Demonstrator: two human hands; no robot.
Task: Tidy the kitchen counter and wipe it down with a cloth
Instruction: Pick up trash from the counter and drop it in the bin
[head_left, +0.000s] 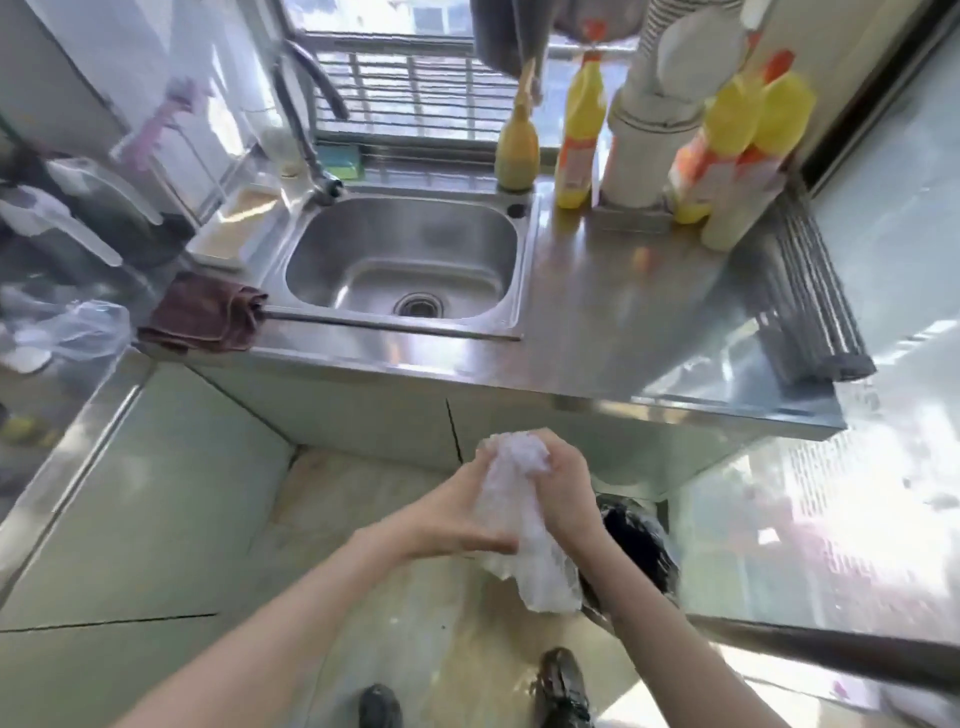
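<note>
Both my hands hold a crumpled white plastic bag below the counter's front edge. My left hand grips its left side and my right hand squeezes its top right. The bag's loose end hangs down over a black bin on the floor. A dark brown cloth lies folded on the steel counter at the sink's left front corner, away from both hands.
An empty steel sink with a tap sits mid-counter. Yellow bottles and a white pipe stand at the back right. A rolled rack lies at the right edge. Clutter and a clear bag crowd the left.
</note>
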